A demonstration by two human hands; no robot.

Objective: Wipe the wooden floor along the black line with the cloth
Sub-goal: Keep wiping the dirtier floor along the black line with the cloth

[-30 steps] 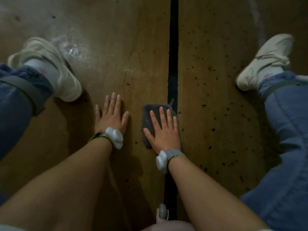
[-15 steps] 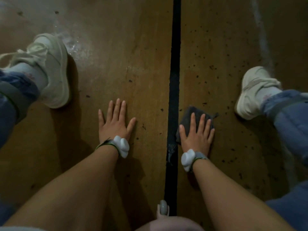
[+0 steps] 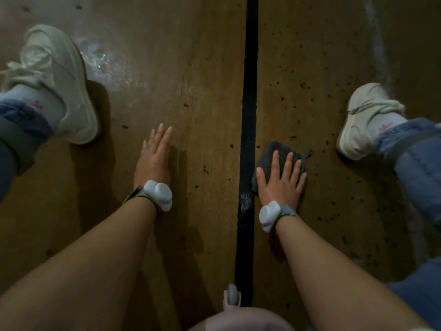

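Note:
A black line (image 3: 250, 91) runs straight up the middle of the brown wooden floor (image 3: 191, 56). Just right of the line lies a dark grey cloth (image 3: 278, 149). My right hand (image 3: 281, 182) presses flat on the cloth with fingers spread, covering its near half. My left hand (image 3: 155, 158) is left of the line, turned on edge with fingers together, lifted or tilted off the floor and holding nothing.
My left white shoe (image 3: 62, 84) stands at the far left and my right white shoe (image 3: 362, 120) at the right, close to the cloth. Dark specks dot the floor right of the line. A shiny wet patch (image 3: 102, 60) lies beside the left shoe.
My right hand slid the cloth from the left side of the line across to its right side. My left hand went from flat and spread to tilted on edge, fingers together.

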